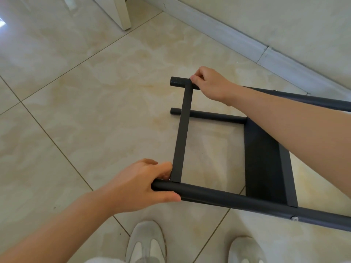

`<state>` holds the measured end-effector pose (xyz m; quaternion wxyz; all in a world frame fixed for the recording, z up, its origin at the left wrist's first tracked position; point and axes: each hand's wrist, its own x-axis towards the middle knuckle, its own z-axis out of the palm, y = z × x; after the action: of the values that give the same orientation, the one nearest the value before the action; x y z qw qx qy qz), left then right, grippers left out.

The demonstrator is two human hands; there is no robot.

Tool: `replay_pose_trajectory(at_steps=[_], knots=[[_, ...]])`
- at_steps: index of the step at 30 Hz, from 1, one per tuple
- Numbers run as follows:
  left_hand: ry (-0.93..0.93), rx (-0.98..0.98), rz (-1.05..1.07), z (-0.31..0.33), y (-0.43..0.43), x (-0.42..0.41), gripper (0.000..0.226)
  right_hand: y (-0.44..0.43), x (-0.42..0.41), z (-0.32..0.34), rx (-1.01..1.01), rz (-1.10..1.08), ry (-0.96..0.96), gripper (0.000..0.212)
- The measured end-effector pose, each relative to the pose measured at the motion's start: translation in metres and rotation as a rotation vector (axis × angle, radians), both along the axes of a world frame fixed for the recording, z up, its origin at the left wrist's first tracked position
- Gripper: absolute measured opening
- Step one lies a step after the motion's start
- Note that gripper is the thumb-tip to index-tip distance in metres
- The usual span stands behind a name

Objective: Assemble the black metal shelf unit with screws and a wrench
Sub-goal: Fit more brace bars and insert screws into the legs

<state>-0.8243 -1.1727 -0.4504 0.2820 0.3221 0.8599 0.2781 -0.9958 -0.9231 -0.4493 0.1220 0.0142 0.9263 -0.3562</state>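
Note:
The black metal shelf unit lies on its side on the tiled floor. A flat black crossbar (182,133) spans between a near round tube (237,201) and a far round tube (177,82). My left hand (138,186) grips the near tube's end, thumb under it, fingers at the crossbar's lower end. My right hand (210,84) pinches the far tube where the crossbar's upper end meets it. A black shelf panel (264,158) sits to the right, partly behind my right forearm. A silver screw head (294,218) shows on the near tube. No wrench is in view.
A third tube (209,116) lies lower, near the floor. A grey baseboard and wall (247,42) run diagonally behind. A white furniture leg (121,12) stands at top. My two grey shoes (146,243) are at the bottom edge.

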Motion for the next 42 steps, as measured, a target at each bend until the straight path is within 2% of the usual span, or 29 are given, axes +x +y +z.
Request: replay_pose_trajectory(at_steps=[9, 15, 21, 26, 30, 33, 35, 39, 42], knots=[[0.22, -0.082, 0.027, -0.014, -0.006, 0.011, 0.045, -0.005, 0.007, 0.005, -0.014, 0.017, -0.015, 0.028], [0.309, -0.08, 0.077, -0.018, -0.009, 0.021, 0.045, -0.01, 0.015, 0.008, 0.024, 0.081, 0.003, 0.031], [0.504, -0.079, -0.004, -0.021, -0.011, 0.018, 0.044, -0.015, 0.022, 0.008, 0.077, 0.099, 0.029, 0.031], [0.568, -0.058, 0.015, -0.025, -0.011, 0.017, 0.055, -0.015, 0.022, 0.008, 0.095, 0.105, 0.028, 0.029], [0.6, -0.051, 0.033, -0.026, -0.011, 0.016, 0.076, -0.016, 0.021, 0.006, 0.118, 0.112, 0.038, 0.028], [0.557, -0.106, -0.055, -0.025, -0.011, 0.013, 0.096, -0.016, 0.021, 0.003, 0.136, 0.115, 0.048, 0.025], [0.564, -0.116, -0.131, -0.026, -0.009, 0.012, 0.097, -0.016, 0.021, 0.002, 0.134, 0.114, 0.053, 0.024], [0.524, -0.043, -0.128, -0.027, -0.009, 0.012, 0.092, -0.015, 0.026, 0.006, 0.118, 0.134, 0.059, 0.025], [0.546, -0.024, -0.129, -0.028, -0.01, 0.012, 0.092, -0.011, 0.04, 0.008, 0.059, 0.149, 0.23, 0.02]])
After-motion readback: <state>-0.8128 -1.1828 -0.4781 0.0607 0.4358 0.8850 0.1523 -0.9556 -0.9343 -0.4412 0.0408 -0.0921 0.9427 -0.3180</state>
